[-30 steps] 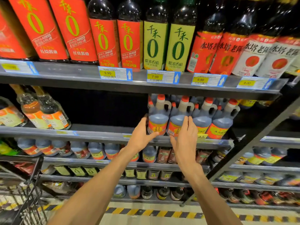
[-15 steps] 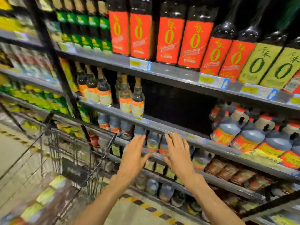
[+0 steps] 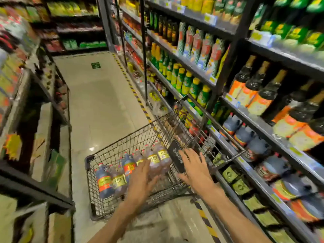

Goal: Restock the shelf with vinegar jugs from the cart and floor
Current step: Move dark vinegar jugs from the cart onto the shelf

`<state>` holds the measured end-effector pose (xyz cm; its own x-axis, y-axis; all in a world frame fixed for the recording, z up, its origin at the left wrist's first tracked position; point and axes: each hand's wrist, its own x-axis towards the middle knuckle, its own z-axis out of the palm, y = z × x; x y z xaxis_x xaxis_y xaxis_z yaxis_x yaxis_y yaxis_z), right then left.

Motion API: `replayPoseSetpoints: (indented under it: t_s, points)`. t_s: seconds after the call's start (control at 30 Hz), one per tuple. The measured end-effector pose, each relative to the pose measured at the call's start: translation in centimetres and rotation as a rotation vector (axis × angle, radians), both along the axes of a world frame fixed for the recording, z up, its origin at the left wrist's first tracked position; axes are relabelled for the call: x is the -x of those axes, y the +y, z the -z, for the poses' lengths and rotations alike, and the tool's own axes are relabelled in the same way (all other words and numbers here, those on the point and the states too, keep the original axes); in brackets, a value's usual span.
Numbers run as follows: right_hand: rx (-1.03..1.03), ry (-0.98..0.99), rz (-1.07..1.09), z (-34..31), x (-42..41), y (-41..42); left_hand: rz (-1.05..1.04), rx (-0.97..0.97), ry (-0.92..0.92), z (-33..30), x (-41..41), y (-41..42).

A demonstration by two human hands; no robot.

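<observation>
Cart [image 3: 122, 146]: bare metal wire. Jugs [image 3: 105, 183]: glossy plastic w/ paper labels. Floor [image 3: 98, 106]: smooth, shiny tile. Shelf [image 3: 263, 130]: matt metal.

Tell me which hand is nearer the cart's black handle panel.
Right. The right hand hovers at the black panel; the left hand is over the jugs, farther left.

Both hands reach over the cart [image 3: 122, 151], left hand [image 3: 142, 181] above the vinegar jugs [image 3: 115, 178] lying inside it, right hand [image 3: 196, 169] beside the cart's near end. The shelf [image 3: 259, 130] runs to the right of the hands, more jugs [image 3: 243, 135] on it.
</observation>
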<state>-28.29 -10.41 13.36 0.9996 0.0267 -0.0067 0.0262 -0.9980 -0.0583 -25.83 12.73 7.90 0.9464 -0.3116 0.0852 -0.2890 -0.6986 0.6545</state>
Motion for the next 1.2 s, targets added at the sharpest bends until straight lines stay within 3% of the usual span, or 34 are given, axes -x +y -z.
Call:
replayPoseSetpoints:
  t_s: [0.27,0.57,0.83,1.03,1.2]
  points:
    - [-0.04,0.112,-0.301,4.6,-10.5,8.5,-0.35,-0.083,0.185,5.9,-3.0,9.7]
    - [-0.078,0.389,-0.565,14.6,-21.0,13.2,-0.652,-0.273,0.462,14.0,-8.7,13.0]
    - [-0.093,0.466,-0.53,25.0,-26.1,15.3,-0.903,-0.249,0.711,25.4,-13.9,15.0]
    - [-0.151,0.482,-0.476,29.7,-27.5,16.1,-1.191,-0.233,0.817,29.6,-17.9,13.6]
    - [-0.19,0.503,-0.447,32.3,-28.2,17.0,-1.434,-0.241,0.773,32.9,-19.3,12.1]
